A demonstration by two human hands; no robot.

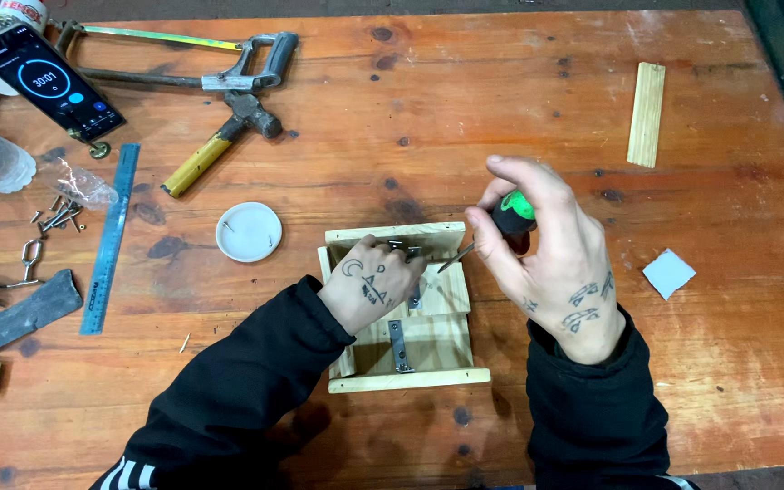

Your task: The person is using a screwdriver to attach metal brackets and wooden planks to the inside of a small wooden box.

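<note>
A: Hands?

B: Left hand [372,283] lies knuckles up on the wooden frame [403,308], near the tabletop's [501,91] front edge at mid-width, fingers pinched on a small metal fitting [403,245]. Right hand [546,254] is raised beside it, grip closed round a green-handled screwdriver [512,213], shaft slanting down toward the fitting.

A: Surroundings?

B: White lid [248,231] just left of the frame. Hammer [220,141], hacksaw [183,54], phone [47,80] toward the far left corner; ruler [111,238] and screws [61,216] by the left edge. Nothing blocks either hand.
</note>
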